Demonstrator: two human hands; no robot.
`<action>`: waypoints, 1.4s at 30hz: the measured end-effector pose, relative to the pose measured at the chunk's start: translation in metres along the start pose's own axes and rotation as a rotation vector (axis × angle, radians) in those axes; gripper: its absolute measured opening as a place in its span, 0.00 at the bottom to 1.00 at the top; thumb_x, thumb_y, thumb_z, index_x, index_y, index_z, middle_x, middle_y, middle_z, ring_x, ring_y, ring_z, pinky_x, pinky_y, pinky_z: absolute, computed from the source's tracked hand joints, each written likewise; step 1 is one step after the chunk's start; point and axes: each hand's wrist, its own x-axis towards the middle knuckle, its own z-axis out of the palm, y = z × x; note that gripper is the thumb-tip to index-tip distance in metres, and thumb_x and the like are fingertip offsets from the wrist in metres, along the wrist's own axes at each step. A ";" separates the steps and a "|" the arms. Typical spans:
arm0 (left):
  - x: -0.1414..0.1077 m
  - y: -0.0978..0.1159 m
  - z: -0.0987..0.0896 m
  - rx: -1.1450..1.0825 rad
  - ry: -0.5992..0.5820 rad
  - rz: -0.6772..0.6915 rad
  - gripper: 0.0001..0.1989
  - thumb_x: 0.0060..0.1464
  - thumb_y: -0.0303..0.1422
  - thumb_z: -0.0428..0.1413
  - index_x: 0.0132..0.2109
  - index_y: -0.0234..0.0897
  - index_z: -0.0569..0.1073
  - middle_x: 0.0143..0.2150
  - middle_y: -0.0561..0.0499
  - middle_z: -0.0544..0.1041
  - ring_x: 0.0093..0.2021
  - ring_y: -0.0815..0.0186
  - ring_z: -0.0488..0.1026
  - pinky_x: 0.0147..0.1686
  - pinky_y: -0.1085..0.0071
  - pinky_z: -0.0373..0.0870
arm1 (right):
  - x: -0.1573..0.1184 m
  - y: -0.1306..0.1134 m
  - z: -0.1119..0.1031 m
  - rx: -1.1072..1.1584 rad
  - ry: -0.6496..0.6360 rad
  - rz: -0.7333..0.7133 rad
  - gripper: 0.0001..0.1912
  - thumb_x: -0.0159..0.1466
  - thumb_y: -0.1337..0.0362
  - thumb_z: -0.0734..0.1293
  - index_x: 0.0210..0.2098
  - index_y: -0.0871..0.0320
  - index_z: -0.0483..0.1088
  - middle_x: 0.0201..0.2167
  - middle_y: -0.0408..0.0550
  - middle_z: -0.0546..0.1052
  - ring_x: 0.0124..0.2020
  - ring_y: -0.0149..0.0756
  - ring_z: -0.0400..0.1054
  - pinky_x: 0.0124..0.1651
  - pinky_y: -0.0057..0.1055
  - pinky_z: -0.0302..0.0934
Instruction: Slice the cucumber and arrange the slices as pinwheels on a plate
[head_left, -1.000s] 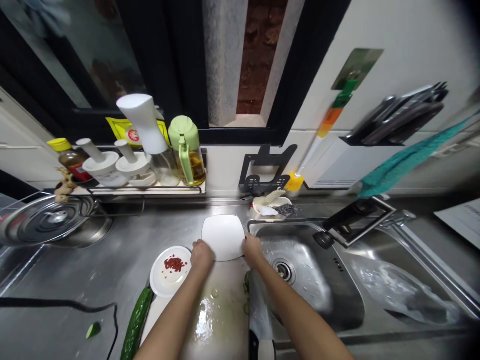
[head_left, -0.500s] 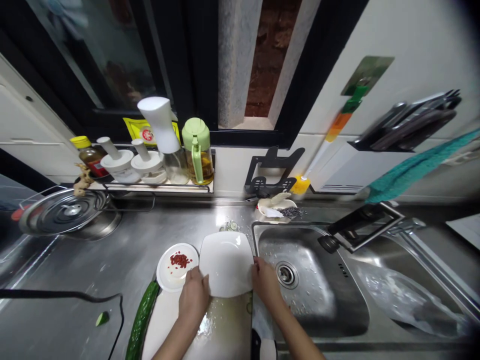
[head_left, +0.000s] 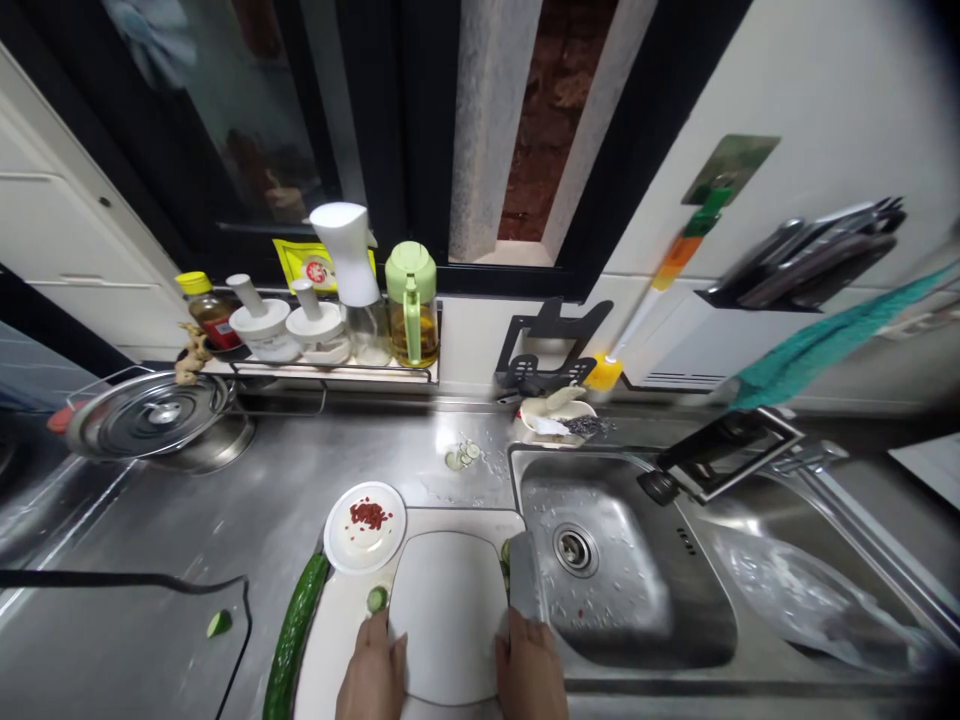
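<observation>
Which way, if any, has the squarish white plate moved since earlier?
Yes: the squarish white plate has moved toward the camera. A second ago it was beyond the sink drain; now most of it is nearer than the drain.

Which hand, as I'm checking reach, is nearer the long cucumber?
Left: the left hand is right of the long cucumber; the right hand is farther right, across the white plate.

moderate indoor light | glare on steel counter [head_left: 409, 432], sink [head_left: 626, 560] | upper-right corner dark | edges stretched
</observation>
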 end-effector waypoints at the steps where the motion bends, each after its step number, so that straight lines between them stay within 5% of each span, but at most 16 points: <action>1: 0.001 -0.003 0.001 -0.005 0.002 0.003 0.19 0.61 0.29 0.43 0.57 0.28 0.62 0.55 0.35 0.71 0.54 0.60 0.72 0.51 0.71 0.64 | 0.000 -0.001 0.000 -0.011 0.001 0.000 0.19 0.64 0.72 0.56 0.52 0.63 0.69 0.47 0.56 0.76 0.51 0.48 0.66 0.48 0.37 0.59; 11: -0.002 -0.003 0.004 0.005 0.070 -0.017 0.18 0.60 0.28 0.44 0.56 0.29 0.64 0.53 0.36 0.72 0.51 0.60 0.73 0.49 0.71 0.66 | 0.001 -0.005 0.007 0.001 0.049 -0.019 0.16 0.64 0.71 0.56 0.46 0.61 0.71 0.42 0.58 0.77 0.49 0.49 0.66 0.41 0.38 0.60; 18: -0.002 -0.007 0.007 -0.020 0.054 -0.018 0.19 0.60 0.27 0.44 0.57 0.27 0.63 0.54 0.35 0.72 0.51 0.59 0.73 0.49 0.70 0.66 | -0.003 -0.010 0.014 -0.001 0.051 -0.011 0.21 0.63 0.72 0.56 0.54 0.68 0.67 0.45 0.63 0.75 0.52 0.54 0.64 0.43 0.42 0.62; 25: 0.000 -0.010 0.009 -0.095 0.091 -0.001 0.20 0.59 0.28 0.45 0.56 0.29 0.65 0.51 0.36 0.74 0.52 0.60 0.73 0.49 0.70 0.66 | -0.006 -0.001 0.053 0.081 0.090 -0.005 0.27 0.60 0.65 0.60 0.58 0.65 0.64 0.49 0.64 0.73 0.53 0.54 0.64 0.42 0.41 0.65; 30: 0.002 -0.016 0.013 -0.108 0.130 0.048 0.19 0.58 0.29 0.46 0.55 0.28 0.67 0.51 0.37 0.74 0.54 0.60 0.72 0.52 0.71 0.65 | -0.013 0.002 0.078 0.073 0.199 -0.028 0.25 0.58 0.64 0.62 0.56 0.56 0.67 0.55 0.59 0.70 0.54 0.52 0.64 0.53 0.44 0.59; 42: 0.028 -0.037 -0.011 -0.284 0.331 0.024 0.19 0.55 0.41 0.46 0.45 0.31 0.70 0.37 0.41 0.78 0.38 0.55 0.76 0.41 0.61 0.71 | -0.016 0.003 0.069 0.249 0.247 -0.196 0.17 0.58 0.68 0.62 0.45 0.58 0.75 0.50 0.57 0.73 0.52 0.46 0.65 0.56 0.37 0.58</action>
